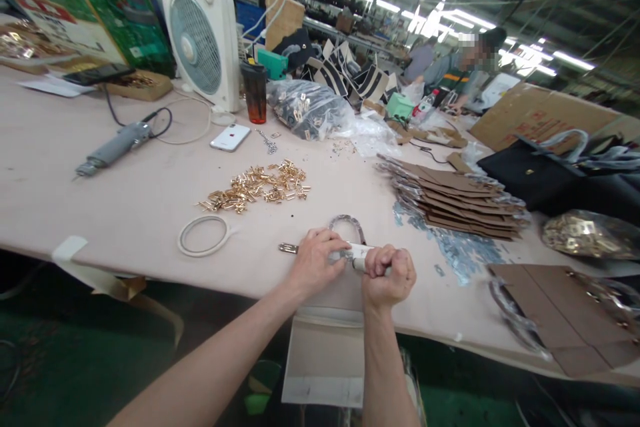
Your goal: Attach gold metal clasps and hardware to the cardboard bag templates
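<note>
My left hand (315, 261) and my right hand (389, 275) meet at the table's near edge, both closed on a pale strap (359, 253). A metal buckle end (287, 248) sticks out to the left of my left hand. A curved handle loop (347, 221) arcs just behind the hands. The strap belongs to a light-coloured bag piece (325, 360) that hangs over the table edge below my wrists. A pile of small gold metal fittings (260, 188) lies behind and to the left.
A tape roll (203, 235) lies left of my hands, a stack of brown leather pieces in plastic (457, 197) to the right. Farther back are a grey power tool (113, 148), white phone (230, 137), cup (255, 92), fan (200, 30). A person (457, 70) works at the far end.
</note>
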A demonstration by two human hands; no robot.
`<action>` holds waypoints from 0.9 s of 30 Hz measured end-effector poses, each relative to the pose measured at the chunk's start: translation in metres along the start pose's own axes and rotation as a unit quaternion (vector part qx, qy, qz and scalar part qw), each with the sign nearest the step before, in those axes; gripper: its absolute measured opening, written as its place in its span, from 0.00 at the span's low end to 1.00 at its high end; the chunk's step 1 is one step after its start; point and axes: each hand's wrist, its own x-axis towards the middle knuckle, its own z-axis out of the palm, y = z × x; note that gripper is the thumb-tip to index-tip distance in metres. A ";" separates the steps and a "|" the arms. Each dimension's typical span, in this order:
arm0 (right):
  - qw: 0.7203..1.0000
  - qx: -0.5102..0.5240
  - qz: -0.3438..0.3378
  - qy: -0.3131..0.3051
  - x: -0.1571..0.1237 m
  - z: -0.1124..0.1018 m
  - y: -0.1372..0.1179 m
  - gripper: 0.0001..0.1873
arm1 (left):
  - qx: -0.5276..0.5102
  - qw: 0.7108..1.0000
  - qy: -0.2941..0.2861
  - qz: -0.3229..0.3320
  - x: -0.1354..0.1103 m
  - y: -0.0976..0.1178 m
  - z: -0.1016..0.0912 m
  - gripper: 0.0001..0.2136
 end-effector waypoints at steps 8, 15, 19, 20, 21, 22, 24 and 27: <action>1.000 -0.013 -0.017 -0.010 -0.004 0.000 0.007 0.20 | 0.010 1.000 0.001 0.029 0.002 -0.003 -0.003 0.12; 0.999 -0.032 -0.023 -0.006 -0.005 0.003 0.009 0.20 | 0.016 1.000 -0.005 0.020 0.000 -0.003 -0.006 0.13; 0.998 -0.062 -0.025 -0.016 -0.004 0.009 0.010 0.20 | 0.014 1.000 -0.004 0.022 -0.001 -0.004 -0.005 0.13; 0.997 -0.071 -0.024 -0.019 -0.003 0.010 0.011 0.20 | 0.013 1.000 -0.005 0.022 -0.001 -0.004 -0.005 0.12; 0.996 -0.081 -0.019 -0.023 -0.002 0.011 0.011 0.20 | 0.012 1.000 -0.007 0.023 -0.001 -0.004 -0.005 0.12; 0.995 -0.093 -0.013 -0.027 -0.001 0.012 0.012 0.20 | 0.012 1.000 -0.009 0.024 -0.002 -0.004 -0.005 0.12; 0.990 -0.136 0.002 -0.037 0.000 0.013 0.013 0.20 | 0.014 0.999 -0.013 0.027 -0.002 -0.004 -0.005 0.12; 0.973 -0.224 0.007 -0.051 0.000 0.014 0.015 0.23 | 0.020 0.999 -0.015 0.038 -0.002 -0.004 -0.005 0.11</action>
